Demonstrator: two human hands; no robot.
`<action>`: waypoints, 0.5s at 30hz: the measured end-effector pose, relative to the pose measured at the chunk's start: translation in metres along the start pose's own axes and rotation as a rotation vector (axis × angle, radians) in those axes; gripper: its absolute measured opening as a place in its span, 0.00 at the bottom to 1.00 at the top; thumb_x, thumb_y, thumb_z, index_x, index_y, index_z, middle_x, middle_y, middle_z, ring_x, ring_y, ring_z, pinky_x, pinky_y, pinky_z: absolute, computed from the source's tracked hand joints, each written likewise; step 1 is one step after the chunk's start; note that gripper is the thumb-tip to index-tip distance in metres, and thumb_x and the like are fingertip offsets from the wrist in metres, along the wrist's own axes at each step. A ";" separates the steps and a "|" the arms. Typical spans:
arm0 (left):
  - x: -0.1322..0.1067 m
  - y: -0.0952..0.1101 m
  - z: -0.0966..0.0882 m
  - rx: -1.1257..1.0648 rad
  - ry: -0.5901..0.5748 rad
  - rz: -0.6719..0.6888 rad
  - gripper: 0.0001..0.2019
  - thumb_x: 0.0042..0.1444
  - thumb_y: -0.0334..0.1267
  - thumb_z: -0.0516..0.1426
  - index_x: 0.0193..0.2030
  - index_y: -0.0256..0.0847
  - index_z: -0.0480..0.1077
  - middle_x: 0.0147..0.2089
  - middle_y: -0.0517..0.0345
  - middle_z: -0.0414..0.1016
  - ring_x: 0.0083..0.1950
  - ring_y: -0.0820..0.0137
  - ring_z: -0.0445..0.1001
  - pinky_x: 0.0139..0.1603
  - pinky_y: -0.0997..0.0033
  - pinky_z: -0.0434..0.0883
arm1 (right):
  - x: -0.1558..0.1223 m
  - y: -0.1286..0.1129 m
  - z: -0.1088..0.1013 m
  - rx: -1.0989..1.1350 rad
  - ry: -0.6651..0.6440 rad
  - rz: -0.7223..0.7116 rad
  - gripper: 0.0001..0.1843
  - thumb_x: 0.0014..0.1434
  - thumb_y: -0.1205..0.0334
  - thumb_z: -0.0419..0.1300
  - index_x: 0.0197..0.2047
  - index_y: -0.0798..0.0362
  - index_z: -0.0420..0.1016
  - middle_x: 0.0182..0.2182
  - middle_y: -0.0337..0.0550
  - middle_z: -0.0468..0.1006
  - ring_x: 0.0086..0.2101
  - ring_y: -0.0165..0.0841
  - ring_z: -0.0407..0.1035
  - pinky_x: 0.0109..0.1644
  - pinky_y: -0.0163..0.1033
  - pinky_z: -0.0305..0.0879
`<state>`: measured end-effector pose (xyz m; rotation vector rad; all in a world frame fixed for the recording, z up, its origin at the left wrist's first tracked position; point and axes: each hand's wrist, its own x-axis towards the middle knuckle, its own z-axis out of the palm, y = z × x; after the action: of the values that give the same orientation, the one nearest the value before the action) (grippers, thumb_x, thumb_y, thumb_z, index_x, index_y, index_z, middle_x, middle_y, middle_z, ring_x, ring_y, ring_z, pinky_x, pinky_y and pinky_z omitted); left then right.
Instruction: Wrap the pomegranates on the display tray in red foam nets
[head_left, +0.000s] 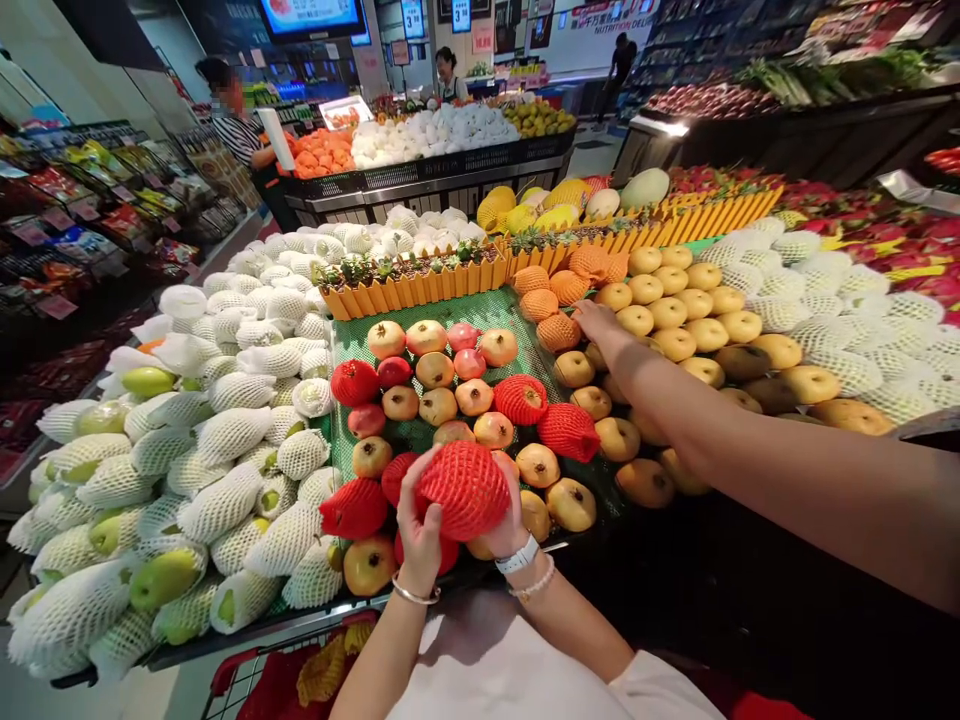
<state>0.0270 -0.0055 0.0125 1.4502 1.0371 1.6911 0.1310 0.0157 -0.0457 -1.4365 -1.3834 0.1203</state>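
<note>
Over the green mat (pixel 457 306) of pomegranates (pixel 438 406), a red-netted fruit (pixel 465 488) is clasped between left hand (pixel 419 530) and right hand (pixel 511 518): a handling step, seemingly, with steady support called for next.

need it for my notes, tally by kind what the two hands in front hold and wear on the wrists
red-netted fruit, held between left hand and right hand: 1
metal bangle: 1
white wristband: 1
beaded bracelet: 1
total: 4
</note>
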 end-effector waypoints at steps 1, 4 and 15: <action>-0.002 -0.002 0.001 0.013 0.020 -0.006 0.20 0.60 0.53 0.55 0.50 0.41 0.72 0.56 0.45 0.74 0.61 0.53 0.70 0.63 0.47 0.64 | -0.010 0.001 0.007 0.060 -0.043 0.023 0.34 0.68 0.60 0.27 0.62 0.29 0.64 0.43 0.33 0.82 0.46 0.40 0.75 0.51 0.54 0.71; -0.008 -0.008 0.008 -0.027 0.211 -0.024 0.13 0.62 0.47 0.53 0.43 0.42 0.73 0.51 0.50 0.77 0.57 0.55 0.73 0.60 0.48 0.67 | -0.014 -0.001 0.015 0.190 -0.094 0.069 0.35 0.66 0.65 0.25 0.69 0.27 0.48 0.46 0.30 0.80 0.41 0.36 0.77 0.52 0.51 0.73; -0.014 -0.012 0.004 0.004 0.439 -0.036 0.06 0.57 0.40 0.58 0.33 0.42 0.67 0.44 0.57 0.76 0.51 0.60 0.76 0.57 0.52 0.69 | -0.010 -0.035 -0.005 0.900 -0.077 0.648 0.26 0.63 0.55 0.41 0.60 0.31 0.65 0.53 0.33 0.76 0.50 0.38 0.74 0.52 0.49 0.76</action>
<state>0.0331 -0.0117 -0.0047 1.0745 1.2846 2.0324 0.1082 -0.0040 -0.0246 -1.0314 -0.6885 1.0783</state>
